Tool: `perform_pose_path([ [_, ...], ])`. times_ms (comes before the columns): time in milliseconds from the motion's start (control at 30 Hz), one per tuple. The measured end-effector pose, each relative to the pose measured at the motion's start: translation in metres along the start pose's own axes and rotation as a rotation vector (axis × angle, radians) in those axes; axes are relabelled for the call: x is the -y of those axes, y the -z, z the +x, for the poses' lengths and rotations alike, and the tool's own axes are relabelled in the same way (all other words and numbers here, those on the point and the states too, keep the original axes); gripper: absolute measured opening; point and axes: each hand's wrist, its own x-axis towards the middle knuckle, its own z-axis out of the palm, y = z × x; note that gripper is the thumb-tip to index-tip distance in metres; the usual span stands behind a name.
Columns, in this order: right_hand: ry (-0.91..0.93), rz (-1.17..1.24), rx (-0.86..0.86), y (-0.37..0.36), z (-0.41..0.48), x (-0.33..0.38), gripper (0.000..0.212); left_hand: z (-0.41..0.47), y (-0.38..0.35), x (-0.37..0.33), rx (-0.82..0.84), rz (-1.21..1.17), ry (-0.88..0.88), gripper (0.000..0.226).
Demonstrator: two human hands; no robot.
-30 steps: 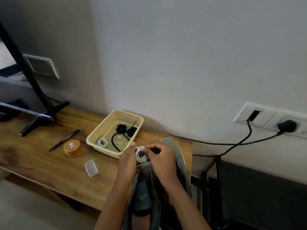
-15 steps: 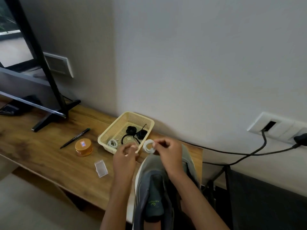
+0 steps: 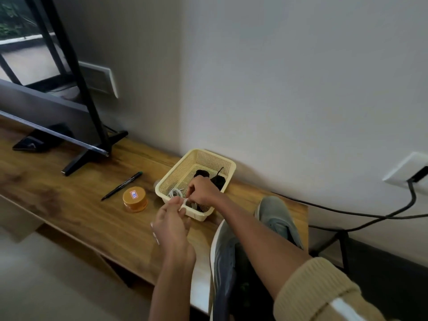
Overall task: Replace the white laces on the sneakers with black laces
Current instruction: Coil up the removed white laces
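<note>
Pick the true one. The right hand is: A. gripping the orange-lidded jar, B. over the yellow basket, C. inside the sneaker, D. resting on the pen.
B: the right hand is over the near end of the yellow basket, pinching a coiled white lace.

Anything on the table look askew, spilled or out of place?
Nothing spilled or damaged. The near sneaker seems to overhang the table's front edge and could slip. The right hand holds the white lace over the basket.
</note>
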Motion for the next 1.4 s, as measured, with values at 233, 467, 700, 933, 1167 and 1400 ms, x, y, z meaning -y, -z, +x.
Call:
perform_pose_path([
  [233, -0.003, -0.144, -0.009, -0.008, 0.008, 0.0, 0.014, -0.002, -0.001, 0.0, -0.003, 0.008, 0.013, 0.019],
  [467, 0.005, -0.04, -0.144, 0.041, 0.012, -0.006, 0.021, -0.003, -0.002, 0.002, 0.039, 0.021, 0.059, 0.013],
  [700, -0.127, -0.741, 0.006, 0.06, 0.016, -0.028, 0.01, 0.002, 0.0, 0.003, 0.033, 0.039, 0.075, 0.013],
  [933, -0.126, -0.783, -0.008, 0.049, 0.029, -0.031, 0.029, 0.004, -0.001, 0.009, 0.093, 0.063, 0.084, 0.017],
  [1167, -0.099, -0.356, -0.164, 0.078, 0.016, -0.03, 0.013, 0.002, -0.002, 0.014, 0.094, 0.072, 0.104, 0.019],
  [1400, -0.086, 0.252, -0.441, 0.115, -0.089, 0.003, 0.015, -0.018, -0.01, 0.012, 0.242, 0.132, -0.03, 0.018],
])
